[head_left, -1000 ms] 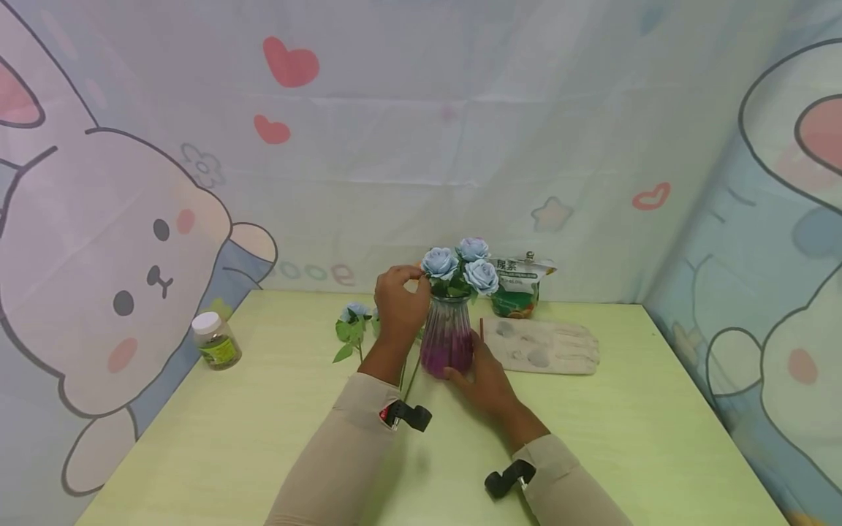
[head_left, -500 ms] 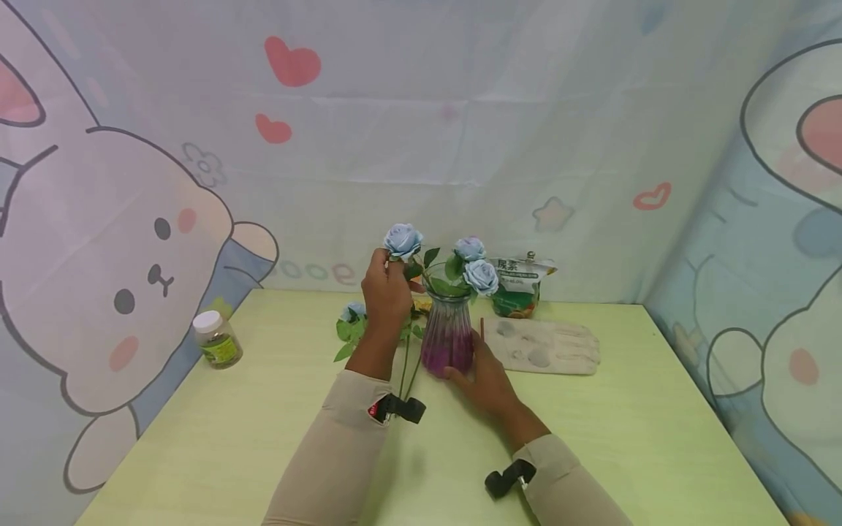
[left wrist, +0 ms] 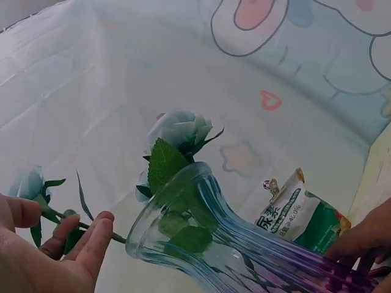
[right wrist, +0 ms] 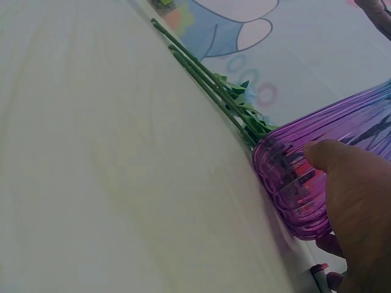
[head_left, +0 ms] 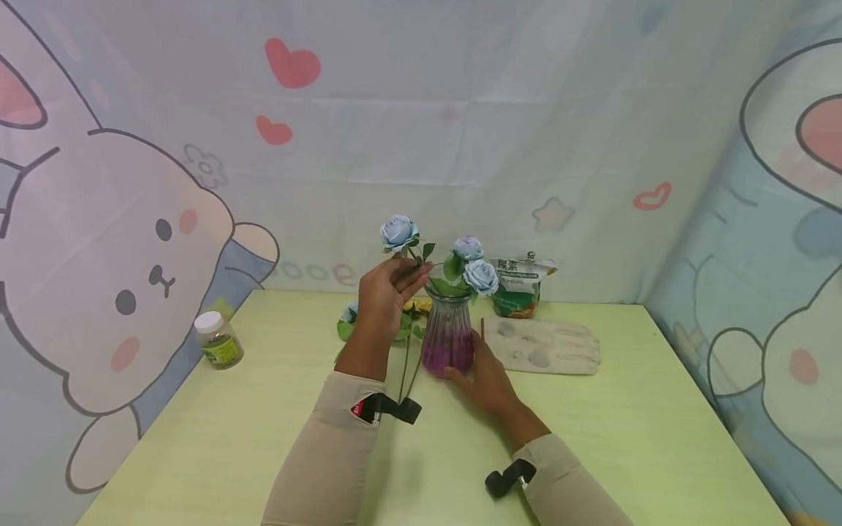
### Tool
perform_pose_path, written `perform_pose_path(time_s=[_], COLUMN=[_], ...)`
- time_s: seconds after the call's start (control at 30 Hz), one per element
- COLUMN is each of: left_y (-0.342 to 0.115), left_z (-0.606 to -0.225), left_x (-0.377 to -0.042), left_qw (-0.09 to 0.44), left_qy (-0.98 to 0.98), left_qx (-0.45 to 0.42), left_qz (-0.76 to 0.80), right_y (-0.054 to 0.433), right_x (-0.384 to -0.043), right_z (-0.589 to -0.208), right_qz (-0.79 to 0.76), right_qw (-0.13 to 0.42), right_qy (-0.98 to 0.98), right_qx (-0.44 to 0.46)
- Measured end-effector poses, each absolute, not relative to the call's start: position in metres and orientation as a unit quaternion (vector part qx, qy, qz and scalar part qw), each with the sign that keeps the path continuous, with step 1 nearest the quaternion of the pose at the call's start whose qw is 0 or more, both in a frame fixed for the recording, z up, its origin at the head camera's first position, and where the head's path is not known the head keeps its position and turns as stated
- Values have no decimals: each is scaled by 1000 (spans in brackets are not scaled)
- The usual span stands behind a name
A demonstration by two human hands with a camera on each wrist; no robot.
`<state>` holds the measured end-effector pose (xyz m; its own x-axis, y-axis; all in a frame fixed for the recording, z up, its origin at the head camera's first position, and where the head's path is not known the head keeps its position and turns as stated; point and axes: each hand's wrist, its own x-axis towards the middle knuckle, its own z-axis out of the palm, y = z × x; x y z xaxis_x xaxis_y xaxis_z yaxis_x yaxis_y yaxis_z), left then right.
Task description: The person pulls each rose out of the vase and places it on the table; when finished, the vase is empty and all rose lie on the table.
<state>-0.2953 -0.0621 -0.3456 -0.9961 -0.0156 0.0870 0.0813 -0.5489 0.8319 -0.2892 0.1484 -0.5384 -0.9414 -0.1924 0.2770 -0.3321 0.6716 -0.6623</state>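
Observation:
In the head view a blue artificial rose (head_left: 399, 231) leans left out of the glass vase (head_left: 447, 343), which fades from clear at the rim to purple at the base. My left hand (head_left: 378, 303) holds this rose by its stem just below the bloom; the left wrist view shows the stem (left wrist: 119, 237) running from between the fingers to the vase rim. Two more blue roses (head_left: 480, 277) stand in the vase, leaning right. My right hand (head_left: 488, 383) grips the vase low on its right side, thumb across the purple base.
Loose flowers with green leaves (head_left: 345, 330) and long stems (right wrist: 208, 85) lie left of the vase, partly hidden by the left arm. Behind are a green and white pouch (head_left: 516, 288) and, to the right, pale gloves (head_left: 546, 347). A white-capped jar (head_left: 218, 342) stands far left.
My left hand has drawn one rose up and left from the other blooms, and its fingers now sit lower on the stem. My right hand and the vase have stayed put.

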Motion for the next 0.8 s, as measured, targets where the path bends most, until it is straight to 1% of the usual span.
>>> perform_pose_path(time_s=[0.1,0.3,0.53,0.7,0.8], left_y=[-63,-63,-55,-47,-43], left_z=[-352,-364,-367,-371,-375], left_x=[-296,-296,-298,-303,-306], left_qw=[40,83,149,194,207], left_qy=[-491,-581,-511,-451,-434], left_qx=[-43,-48,-65,-34,-10], left_qz=[-869,-808,-844,-871,-877], right_y=[148,148,147,148,149], right_x=[-289,-289,-290,-291,-291], right_z=[-540,-542,-544,-544,-544], right_qz=[382,391,388,376,380], right_qw=[95,92,100,106,105], right_qy=[-907,-903,-903,-908,-907], right_qx=[146,150,153,152,150])
